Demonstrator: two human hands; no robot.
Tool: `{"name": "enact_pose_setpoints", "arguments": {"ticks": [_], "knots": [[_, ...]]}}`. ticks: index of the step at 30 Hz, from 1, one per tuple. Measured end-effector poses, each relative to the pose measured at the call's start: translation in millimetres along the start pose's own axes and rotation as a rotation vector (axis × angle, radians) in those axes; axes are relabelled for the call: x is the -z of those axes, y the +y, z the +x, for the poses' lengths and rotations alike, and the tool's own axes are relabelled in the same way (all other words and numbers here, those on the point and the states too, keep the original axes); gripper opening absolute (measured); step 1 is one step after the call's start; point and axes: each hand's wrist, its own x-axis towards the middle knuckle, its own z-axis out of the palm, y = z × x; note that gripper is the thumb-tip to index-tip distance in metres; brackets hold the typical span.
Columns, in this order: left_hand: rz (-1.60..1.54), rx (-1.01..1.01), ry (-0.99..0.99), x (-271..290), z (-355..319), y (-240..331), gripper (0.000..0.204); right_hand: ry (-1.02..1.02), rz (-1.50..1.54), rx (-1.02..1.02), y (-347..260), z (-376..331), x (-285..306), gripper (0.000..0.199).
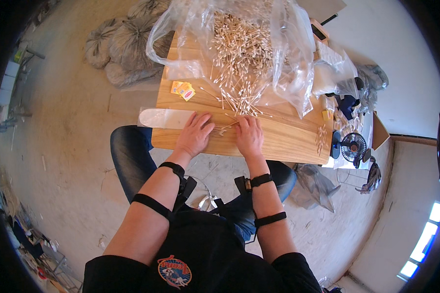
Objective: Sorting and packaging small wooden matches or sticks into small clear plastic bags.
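Head view: your left grip (195,134) lies palm down on the counter (278,139), over the right end of a flat, pale sleeve (164,118). Its fingers are bent, but the back of your hand hides the undersides, so whether it grasps anything cannot be told. Your right grip (250,136) is just beside it, fingers curled down; its fingertips are covered too, and you cannot tell whether they pinch a stick or only touch it. Between your two grips lie a few thin swabs (219,131), partly hidden by your left fingers and too fine to count.

Beyond your right grip, a large heap (242,41) of more swabs spills from a clear bag (291,53); the bag's far edge is cut off by the frame, and its folds blur some sticks. Yellow cards (183,91) lie beyond your left grip, overlapping. Well right of your right grip stands a fan (353,146).
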Motion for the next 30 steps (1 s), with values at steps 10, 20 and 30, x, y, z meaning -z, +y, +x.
{"name": "enact_pose_setpoints", "arguments": {"ticks": [10, 20, 30], "knots": [[0.010, 0.063, -0.014, 2.0, 7.4, 6.6, 0.052, -0.030, 0.133, -0.143, 15.4, -2.5, -12.9, 0.009], [0.091, -0.015, -0.097, 6.7, 5.4, 5.1, 0.045, 0.010, -0.001, -0.059, 9.7, -5.5, -12.9, 0.010], [0.012, 0.026, -0.023, 2.7, 3.3, 8.5, 0.044, -0.012, 0.133, -0.068, -9.5, -3.2, -21.8, 0.012]]}}
